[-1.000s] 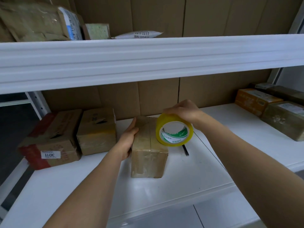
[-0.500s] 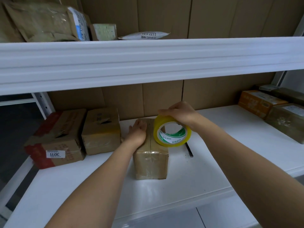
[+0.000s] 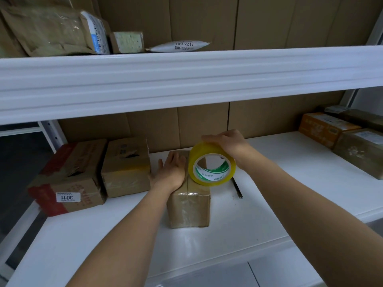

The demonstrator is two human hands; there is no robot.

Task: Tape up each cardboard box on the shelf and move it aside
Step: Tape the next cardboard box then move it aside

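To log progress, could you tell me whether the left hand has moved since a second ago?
Yes: the left hand slid from the small box's left side onto its top.

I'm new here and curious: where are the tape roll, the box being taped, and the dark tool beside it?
tape roll [image 3: 211, 165]: head view, yellow rim.
box [image 3: 189, 210]: head view, front face.
dark tool [image 3: 238, 188]: head view, shaft.

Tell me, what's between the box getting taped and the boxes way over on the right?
In the head view, mostly bare white shelf, plus a thin dark stick-like thing lying right beside the middle box. The right boxes stand beyond.
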